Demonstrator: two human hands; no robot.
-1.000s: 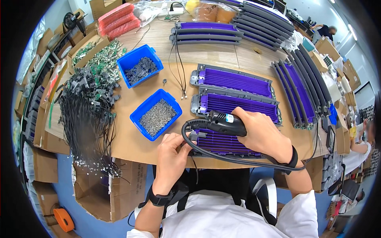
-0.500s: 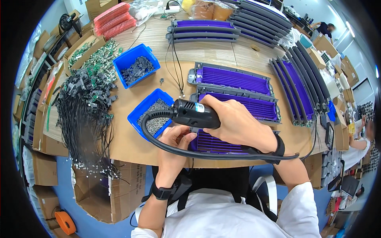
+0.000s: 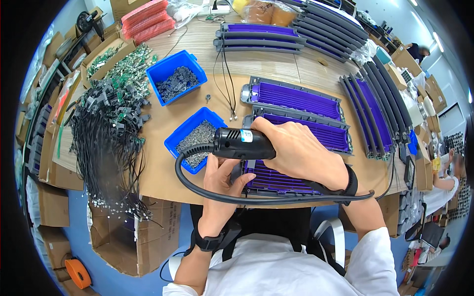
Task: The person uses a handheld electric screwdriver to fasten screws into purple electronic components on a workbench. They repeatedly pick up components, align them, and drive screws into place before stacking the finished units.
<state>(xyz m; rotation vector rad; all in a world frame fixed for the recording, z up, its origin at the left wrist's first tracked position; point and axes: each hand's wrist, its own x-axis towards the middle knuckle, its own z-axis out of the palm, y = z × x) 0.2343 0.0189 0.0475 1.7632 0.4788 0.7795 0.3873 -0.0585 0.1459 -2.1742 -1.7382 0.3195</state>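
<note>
My right hand (image 3: 306, 153) is wrapped round a black corded electric screwdriver (image 3: 245, 142), held over the left end of the nearest purple-and-grey slatted panel (image 3: 284, 178). Its tip is hidden beneath the body. Just below the tool, my left hand (image 3: 220, 182) is at that panel's end, thumb apart from the fingers, some fingertips hidden by the screwdriver. Two more panels, a middle one (image 3: 323, 137) and a far one (image 3: 296, 99), lie beyond it. Left of the screwdriver stands a blue bin of small screws (image 3: 197, 139).
Another blue bin (image 3: 157, 81) holds dark grey rings. Bundled black cables (image 3: 106, 148) and green circuit boards (image 3: 131, 69) are heaped at left. Stacked panels stand at the back (image 3: 259, 38) and right (image 3: 377, 106). The screwdriver's thick cord (image 3: 276, 201) arcs across my forearms.
My left thumb has spread away from the fingers. The view has shifted slightly, so the bins and panels appear a little farther right. The screwdriver stays in my right hand.
</note>
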